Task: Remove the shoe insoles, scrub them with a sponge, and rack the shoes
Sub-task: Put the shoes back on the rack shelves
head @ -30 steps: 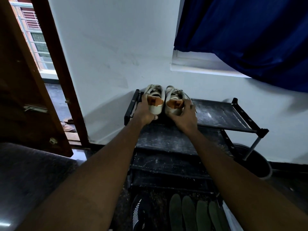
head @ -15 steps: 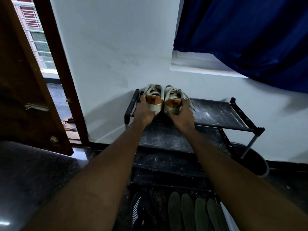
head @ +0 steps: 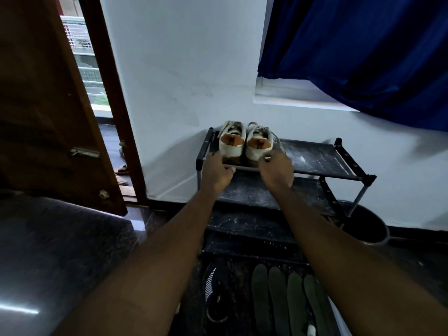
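A pair of white sneakers with tan heel linings, left shoe [head: 231,141] and right shoe [head: 259,144], stands side by side at the left end of the black shoe rack's top shelf [head: 315,158], toes to the wall. My left hand [head: 217,170] hovers at the shelf's front bar just below the left heel, fingers loosely curled, fingertips near the sole edge. Beside it, my right hand [head: 276,169] sits the same way under the right heel. Neither hand holds anything. Several dark green insoles [head: 278,301] lie in a row on the floor before the rack.
A dark shoe with white stripes [head: 215,292] lies left of the insoles. A dark bucket [head: 366,229] stands right of the rack. An open wooden door [head: 48,105] is at left, sandals [head: 121,169] beyond it. A blue curtain [head: 363,52] hangs above the rack.
Both hands have let go of the sneaker heels and drawn back to the shelf's front bar. The shoes stay on the top shelf.
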